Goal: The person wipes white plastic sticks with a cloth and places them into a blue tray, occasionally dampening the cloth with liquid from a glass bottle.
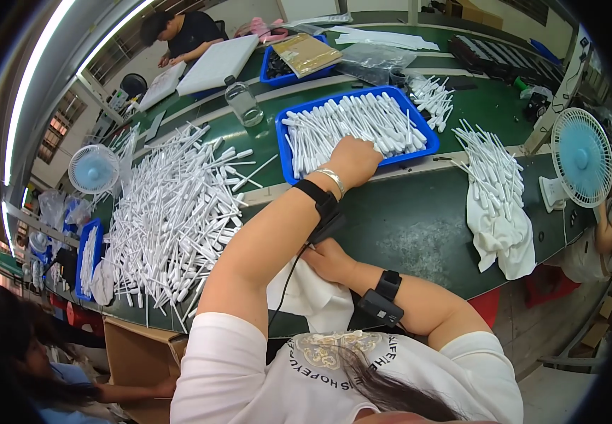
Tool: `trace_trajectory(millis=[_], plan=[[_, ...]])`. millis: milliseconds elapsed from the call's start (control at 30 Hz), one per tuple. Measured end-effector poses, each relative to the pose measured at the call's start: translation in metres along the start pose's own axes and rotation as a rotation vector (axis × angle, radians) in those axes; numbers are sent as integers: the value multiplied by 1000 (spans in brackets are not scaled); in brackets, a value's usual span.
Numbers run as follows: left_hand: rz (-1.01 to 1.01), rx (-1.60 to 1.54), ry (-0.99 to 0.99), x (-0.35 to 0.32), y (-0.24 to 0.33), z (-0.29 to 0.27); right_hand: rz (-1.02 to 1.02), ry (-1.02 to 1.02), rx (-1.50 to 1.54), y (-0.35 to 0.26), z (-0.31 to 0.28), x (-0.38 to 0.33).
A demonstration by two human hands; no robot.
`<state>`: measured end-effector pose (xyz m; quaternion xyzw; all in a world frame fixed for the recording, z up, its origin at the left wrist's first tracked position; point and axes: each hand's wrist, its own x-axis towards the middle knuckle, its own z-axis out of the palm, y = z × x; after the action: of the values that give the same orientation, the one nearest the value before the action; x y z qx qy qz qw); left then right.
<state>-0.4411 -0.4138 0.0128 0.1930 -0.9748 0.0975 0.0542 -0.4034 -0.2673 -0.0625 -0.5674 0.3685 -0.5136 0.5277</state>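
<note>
Head view, bottle [244, 104] near tray [417, 155], fan [581, 157] right

A clear bottle with a dark cap [243, 104] stands on the dark green worktop [419, 208], left of centre. Beyond it, a flat brown package [306, 54] lies across a blue plastic bin [281, 81], with a thick white rectangular slab [218, 65] to its left. Round fans with pale blue blades stand left [94, 169] and right [581, 157]. Far left, a person in a dark top [196, 35] leans over. An open brown cardboard box [140, 353] sits near left.
</note>
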Motion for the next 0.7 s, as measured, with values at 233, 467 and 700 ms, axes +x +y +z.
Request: trace_trajectory(millis=[233, 467, 700], plan=[[49, -50, 43, -4, -18, 8, 10, 28, -79, 0, 4, 5], [-16, -232, 127, -12, -48, 0, 256, 53, 57, 9, -2, 6], [-833, -333, 397, -59, -207, -15, 452, 70, 669, 9, -28, 23]])
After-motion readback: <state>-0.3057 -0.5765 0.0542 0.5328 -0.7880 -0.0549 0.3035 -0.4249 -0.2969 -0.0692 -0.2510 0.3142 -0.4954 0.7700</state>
